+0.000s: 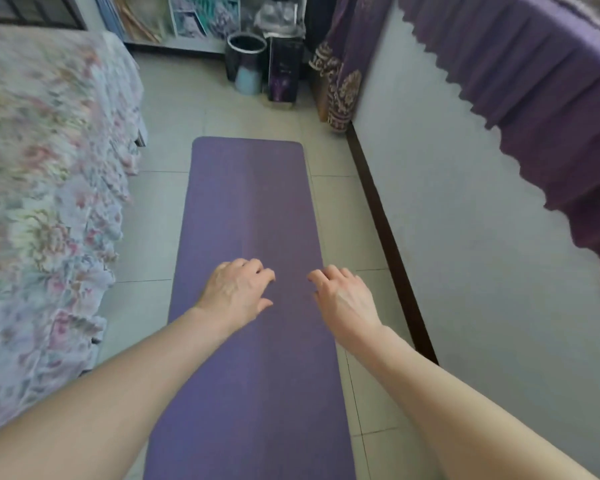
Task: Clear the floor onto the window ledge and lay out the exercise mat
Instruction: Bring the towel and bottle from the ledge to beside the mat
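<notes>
A purple exercise mat (250, 202) lies unrolled flat on the tiled floor, running from the near edge of the view toward the far wall. Both my hands hover palm-down over its middle. My left hand (234, 291) has its fingers loosely curled and apart, holding nothing. My right hand (343, 297) is a short way to its right, fingers also spread and empty. Whether the fingertips touch the mat I cannot tell. The window ledge on the right is covered by a purple frilled cloth (534, 81).
A bed with a floral cover (45, 188) borders the mat on the left. A white wall with a dark skirting board (392, 244) runs along the right. At the far end stand a dark bin (245, 60), a dark box (284, 71) and a patterned purple curtain (340, 84).
</notes>
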